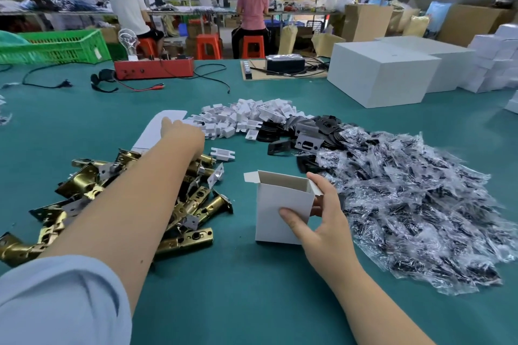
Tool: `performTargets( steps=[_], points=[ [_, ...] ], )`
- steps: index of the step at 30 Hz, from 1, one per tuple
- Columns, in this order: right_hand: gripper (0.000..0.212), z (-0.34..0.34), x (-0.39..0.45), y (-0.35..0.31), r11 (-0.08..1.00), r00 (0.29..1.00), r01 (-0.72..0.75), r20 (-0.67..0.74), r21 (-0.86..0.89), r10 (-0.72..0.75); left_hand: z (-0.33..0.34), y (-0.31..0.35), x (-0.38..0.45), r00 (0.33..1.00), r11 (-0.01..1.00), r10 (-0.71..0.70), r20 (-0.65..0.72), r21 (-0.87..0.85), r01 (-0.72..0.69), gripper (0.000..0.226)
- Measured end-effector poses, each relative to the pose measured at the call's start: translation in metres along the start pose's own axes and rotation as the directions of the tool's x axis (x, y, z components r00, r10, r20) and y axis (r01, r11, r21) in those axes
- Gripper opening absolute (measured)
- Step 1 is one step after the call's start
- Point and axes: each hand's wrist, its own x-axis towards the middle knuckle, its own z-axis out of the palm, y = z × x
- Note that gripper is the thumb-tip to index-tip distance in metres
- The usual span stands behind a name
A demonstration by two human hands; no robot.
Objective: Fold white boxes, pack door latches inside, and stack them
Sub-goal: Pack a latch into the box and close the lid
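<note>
The white box (283, 209) stands upright on the green table (224, 288), top open with its flaps up, near the front middle of the work area. The right hand (319, 221) grips it from the right side: the thumb lies across the near face, the fingers curl around the right wall, and the index finger reaches up to the top right flap. The left hand (182, 134) is stretched well away from the box, up and to the left, over the far end of the latch pile (117, 196); its fingers point away from the camera and are hidden behind the back of the hand, so I cannot tell whether it is holding anything or how far it is open. It sits beside a flat white carton blank (157, 131) and the near edge of a heap of small white inserts (246, 117). The brass latches lie just left of the box, the nearest ones close to its left wall but apart from it. On the right, a broad heap of clear bagged parts (406, 199) runs up close behind the right hand, with black plates (305, 131) beyond. Bare green table lies in front of the box, between the two forearms. Large white cartons (384, 75) stand far back at right.
</note>
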Motion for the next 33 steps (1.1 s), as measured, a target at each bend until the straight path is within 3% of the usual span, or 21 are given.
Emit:
performTargets(
  steps=[5,7,9,11,15,18,21,26,33],
  points=[
    [0.069,0.0,0.001,0.002,1.0,1.0,0.016,-0.002,-0.017,-0.016,-0.022,-0.004,-0.011,0.979,0.995,0.059,-0.196,0.087,-0.043,0.013],
    [0.069,0.001,0.001,0.002,1.0,1.0,0.016,-0.003,-0.023,-0.016,-0.034,-0.011,-0.022,0.958,0.997,0.059,-0.282,-0.026,-0.069,0.009],
    [0.069,0.0,0.0,0.001,1.0,1.0,0.013,-0.003,-0.025,-0.013,-0.045,-0.02,-0.036,0.939,0.952,0.061,-0.337,-0.263,-0.156,0.015],
    [0.068,0.0,0.0,0.0,0.999,1.0,0.014,-0.003,-0.028,-0.014,-0.056,-0.026,-0.056,0.921,0.813,0.066,-0.384,-0.514,-0.273,0.021],
    [0.067,0.0,-0.001,0.0,1.0,1.0,0.014,-0.006,-0.022,-0.014,-0.072,-0.018,-0.109,0.928,0.366,0.038,-0.371,-0.859,-0.358,0.042],
    [0.067,0.001,-0.002,0.0,1.0,1.0,0.005,-0.008,-0.03,-0.005,-0.073,-0.001,-0.133,0.938,0.244,0.0,-0.347,-0.91,-0.336,0.05],
    [0.063,0.002,-0.002,0.0,1.0,1.0,0.003,-0.013,-0.028,-0.003,-0.074,0.018,-0.151,0.915,0.304,0.046,-0.401,-0.867,-0.395,0.046],
    [0.064,0.001,-0.005,-0.001,1.0,1.0,0.006,-0.011,-0.019,-0.006,-0.073,0.039,-0.165,0.882,0.592,0.101,-0.461,-0.684,-0.426,0.053],
    [0.066,0.001,-0.005,-0.001,1.0,1.0,0.004,-0.002,-0.004,-0.004,-0.072,0.033,-0.162,0.894,0.737,0.073,-0.443,-0.579,-0.347,0.045]
  ],
)
